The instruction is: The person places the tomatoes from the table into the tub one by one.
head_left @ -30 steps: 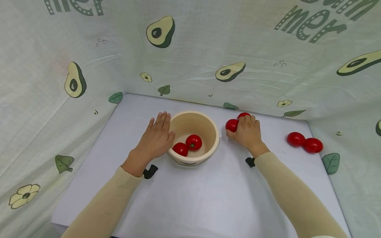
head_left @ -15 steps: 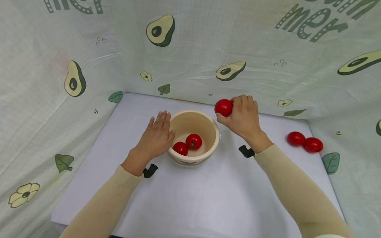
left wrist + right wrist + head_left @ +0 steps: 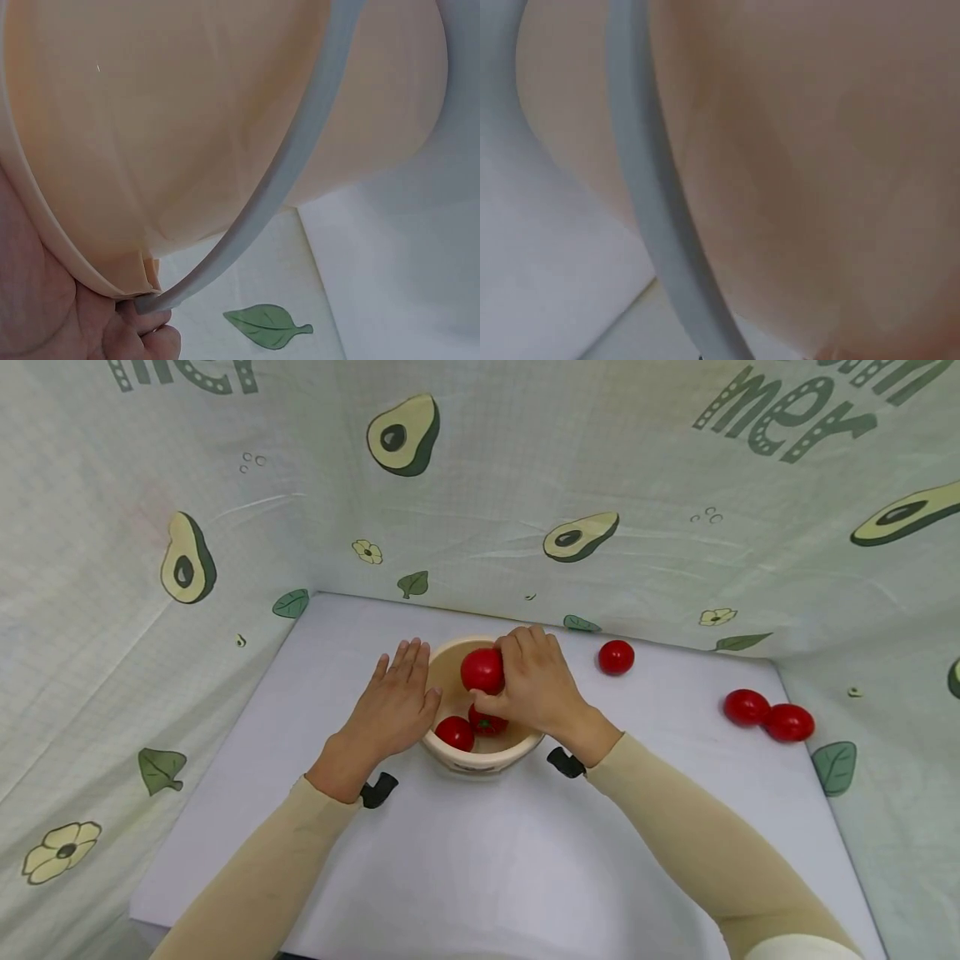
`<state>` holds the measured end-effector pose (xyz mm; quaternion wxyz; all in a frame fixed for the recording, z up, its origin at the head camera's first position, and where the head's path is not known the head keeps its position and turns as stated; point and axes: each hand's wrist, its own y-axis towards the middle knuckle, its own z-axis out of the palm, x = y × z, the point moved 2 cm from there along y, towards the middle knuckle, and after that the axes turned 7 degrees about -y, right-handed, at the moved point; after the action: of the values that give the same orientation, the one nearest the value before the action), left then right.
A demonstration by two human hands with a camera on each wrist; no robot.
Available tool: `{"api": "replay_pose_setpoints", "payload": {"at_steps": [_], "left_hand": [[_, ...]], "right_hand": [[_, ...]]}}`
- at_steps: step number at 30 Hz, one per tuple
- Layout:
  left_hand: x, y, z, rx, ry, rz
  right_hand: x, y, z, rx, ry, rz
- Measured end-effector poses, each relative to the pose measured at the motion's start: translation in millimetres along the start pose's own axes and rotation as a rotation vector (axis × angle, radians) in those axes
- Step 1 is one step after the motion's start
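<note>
Overhead, the head view shows the right hand (image 3: 543, 689) grasping a red tomato (image 3: 482, 669) in a curled grip, thumb below and fingers on the far side, right over the mouth of the cream bowl (image 3: 480, 758). Just under that grip two more tomatoes (image 3: 455, 732) lie on the bowl's floor, one half hidden by the thumb. The left hand (image 3: 393, 710) lies flat with straight, released fingers pressed against the bowl's left wall. Beyond the right hand, a lone tomato (image 3: 616, 657) sits on the white table (image 3: 480, 860), and well off to that hand's right a pair of tomatoes (image 3: 767, 716) lies touching.

Next, the left wrist view: the bowl's cream wall (image 3: 187, 135) and its pale grey handle (image 3: 300, 165) fill the picture, with the palm (image 3: 37, 300) against the rim at the lower left.

Lastly, the right wrist view is blurred, showing only cream wall (image 3: 817, 172) and grey handle (image 3: 641, 172); the grip cannot be told from there.
</note>
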<state>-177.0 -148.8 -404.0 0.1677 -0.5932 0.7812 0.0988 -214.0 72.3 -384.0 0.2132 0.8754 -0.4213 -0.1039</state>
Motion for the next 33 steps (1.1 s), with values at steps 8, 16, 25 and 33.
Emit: {"api": "replay_pose_setpoints", "payload": {"at_steps": [8, 16, 25, 33], "left_hand": [[1.0, -0.1, 0.7, -0.006, -0.008, 0.009], [1.2, 0.1, 0.8, 0.000, -0.007, 0.006], [1.5, 0.4, 1.0, -0.012, -0.005, 0.003], [1.0, -0.2, 1.0, -0.017, -0.023, 0.003]], "right_hand": [[3.8, -2.8, 13.1, 0.097, -0.006, -0.019], [4.2, -3.4, 15.8, 0.135, -0.002, -0.026], [4.2, -3.9, 17.0, 0.152, -0.017, -0.029], [-5.3, -6.9, 12.7, 0.046, 0.023, -0.024]]}}
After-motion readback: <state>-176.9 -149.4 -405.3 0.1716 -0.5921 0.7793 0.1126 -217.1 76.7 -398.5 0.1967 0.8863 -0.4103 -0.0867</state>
